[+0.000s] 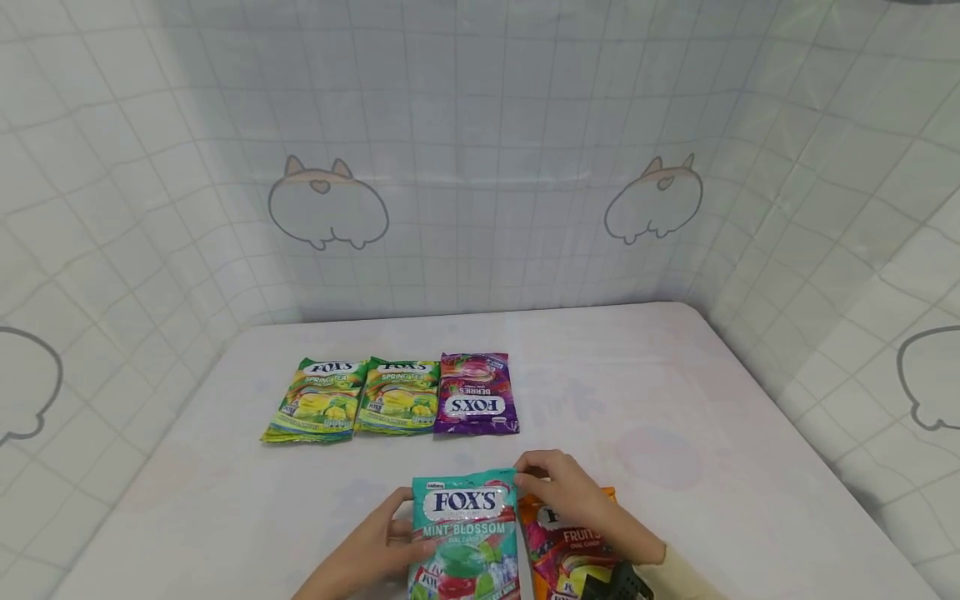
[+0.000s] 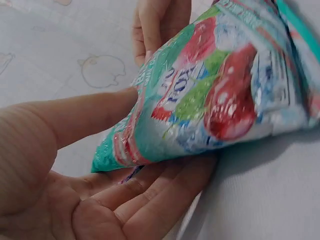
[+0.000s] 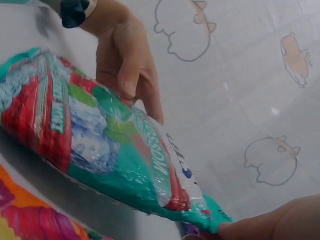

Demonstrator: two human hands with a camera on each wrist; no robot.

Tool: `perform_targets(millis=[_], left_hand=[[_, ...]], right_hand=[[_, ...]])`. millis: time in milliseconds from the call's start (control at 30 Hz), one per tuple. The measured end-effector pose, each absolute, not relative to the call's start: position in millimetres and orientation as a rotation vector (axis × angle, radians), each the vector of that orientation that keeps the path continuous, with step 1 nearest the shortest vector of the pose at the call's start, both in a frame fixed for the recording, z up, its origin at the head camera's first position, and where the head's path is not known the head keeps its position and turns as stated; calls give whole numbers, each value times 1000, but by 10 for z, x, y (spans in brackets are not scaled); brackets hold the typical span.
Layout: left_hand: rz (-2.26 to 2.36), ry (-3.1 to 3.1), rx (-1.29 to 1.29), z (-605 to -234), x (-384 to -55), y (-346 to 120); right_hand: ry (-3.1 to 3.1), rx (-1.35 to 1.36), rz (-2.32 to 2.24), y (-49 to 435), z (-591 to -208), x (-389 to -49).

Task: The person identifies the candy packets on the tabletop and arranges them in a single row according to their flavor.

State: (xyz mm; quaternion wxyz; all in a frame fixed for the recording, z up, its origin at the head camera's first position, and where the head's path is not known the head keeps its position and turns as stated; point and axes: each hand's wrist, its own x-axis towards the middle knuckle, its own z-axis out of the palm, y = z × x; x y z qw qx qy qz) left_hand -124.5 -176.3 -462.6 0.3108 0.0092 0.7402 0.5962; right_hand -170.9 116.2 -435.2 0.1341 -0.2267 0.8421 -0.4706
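A teal bag of mint blossom candy (image 1: 463, 533) is held between both hands near the front of the table. My left hand (image 1: 378, 542) grips its left side, thumb on the front and fingers underneath, as the left wrist view shows. With thumb and fingertips my right hand (image 1: 566, 492) pinches the bag's top right corner; in the right wrist view that teal corner (image 3: 215, 212) sits at the fingertips. Beneath the right hand and forearm lies an orange bag of fruits candy (image 1: 562, 550), partly covered by them.
Farther back on the white table (image 1: 600, 367) lie two green spring tea candy bags (image 1: 318, 404) and a purple berries candy bag (image 1: 476, 396), side by side, the purple one upside down. A white grid-patterned curtain (image 1: 480, 167) surrounds the table's back and sides.
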Motion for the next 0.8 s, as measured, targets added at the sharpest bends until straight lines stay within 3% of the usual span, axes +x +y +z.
perform_targets(millis=[400, 800], left_hand=[[1702, 1958, 32, -4639, -1267, -1728], [1807, 2001, 28, -4629, -1314, -1753]], right_hand=[[2149, -539, -1587, 1173, -4313, -1709], [1715, -630, -1721, 1154, -4290, -1676]])
